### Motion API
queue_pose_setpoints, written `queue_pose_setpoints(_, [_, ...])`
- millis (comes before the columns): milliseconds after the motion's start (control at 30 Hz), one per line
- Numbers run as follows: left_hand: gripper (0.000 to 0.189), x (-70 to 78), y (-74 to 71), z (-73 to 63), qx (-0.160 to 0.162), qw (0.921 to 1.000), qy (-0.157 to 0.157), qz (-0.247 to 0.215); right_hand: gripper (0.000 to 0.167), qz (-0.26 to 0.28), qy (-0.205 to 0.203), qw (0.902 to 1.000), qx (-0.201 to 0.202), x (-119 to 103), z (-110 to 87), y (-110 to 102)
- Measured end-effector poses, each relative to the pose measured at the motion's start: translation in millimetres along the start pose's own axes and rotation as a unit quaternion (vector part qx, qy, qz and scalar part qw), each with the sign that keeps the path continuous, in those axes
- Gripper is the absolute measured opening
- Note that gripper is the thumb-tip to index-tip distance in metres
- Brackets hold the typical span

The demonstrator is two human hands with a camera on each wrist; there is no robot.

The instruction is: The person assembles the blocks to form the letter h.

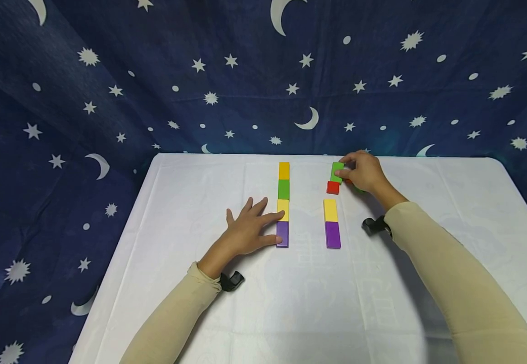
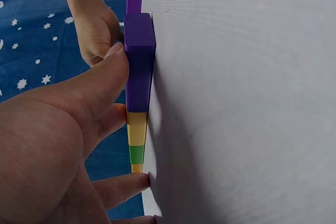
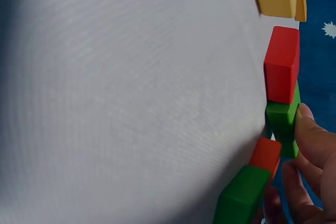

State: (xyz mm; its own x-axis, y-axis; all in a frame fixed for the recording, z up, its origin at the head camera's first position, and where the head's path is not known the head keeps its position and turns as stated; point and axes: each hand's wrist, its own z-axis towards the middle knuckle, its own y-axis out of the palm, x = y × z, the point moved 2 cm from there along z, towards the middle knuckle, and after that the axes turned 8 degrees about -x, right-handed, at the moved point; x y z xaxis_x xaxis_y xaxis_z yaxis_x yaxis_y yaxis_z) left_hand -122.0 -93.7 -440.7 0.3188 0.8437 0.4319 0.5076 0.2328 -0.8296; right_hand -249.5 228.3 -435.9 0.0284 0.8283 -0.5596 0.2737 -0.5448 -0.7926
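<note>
My left hand (image 1: 245, 230) has its fingers spread beside a straight column of blocks. Its thumb touches the near purple block (image 1: 282, 235), and a finger lies at the yellow block (image 1: 283, 210) beyond it. Farther along that column come a green block (image 1: 283, 189) and an orange-yellow block (image 1: 283, 171). Near the table's far edge, my right hand (image 1: 364, 172) pinches a green block (image 1: 337, 172), seen with the thumb against it in the right wrist view. A red block (image 3: 282, 66) touches that block's near end.
Nearer on the right lie a second yellow block (image 1: 330, 210) and a second purple block (image 1: 333, 235), end to end. Beside the right hand's fingers sit an orange-red block (image 3: 266, 156) and another green block (image 3: 242, 195). A starry curtain (image 1: 245, 111) hangs behind the white table (image 1: 318, 303).
</note>
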Motion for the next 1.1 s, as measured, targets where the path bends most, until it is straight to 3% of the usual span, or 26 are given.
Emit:
queue_pose_setpoints(400, [0.067, -1.4, 0.4, 0.0, -0.004, 1.0, -0.004, 0.003, 0.037, 0.069, -0.03, 0.9969, 0.021, -8, -8.7, -11])
queue_pose_setpoints(600, [0.068, -1.6, 0.2, 0.3, -0.004, 1.0, -0.005, 0.002, 0.04, 0.096, 0.002, 0.9954, -0.002, -15, -8.3, -15])
queue_pose_setpoints(800, [0.067, -1.9, 0.6, 1.1, -0.004, 1.0, -0.004, -0.001, 0.044, 0.16, 0.042, 0.9854, -0.041, -23, -6.9, -8])
queue_pose_setpoints(933, [0.067, -1.6, 0.7, 0.7, -0.005, 1.0, -0.005, -0.001, 0.047, 0.175, 0.041, 0.9814, -0.068, -26, -6.8, -1])
queue_pose_setpoints(1100, [0.067, -1.0, 0.6, 0.7, -0.003, 1.0, -0.005, -0.002, 0.047, 0.16, 0.018, 0.9844, -0.07, -30, -5.5, 5])
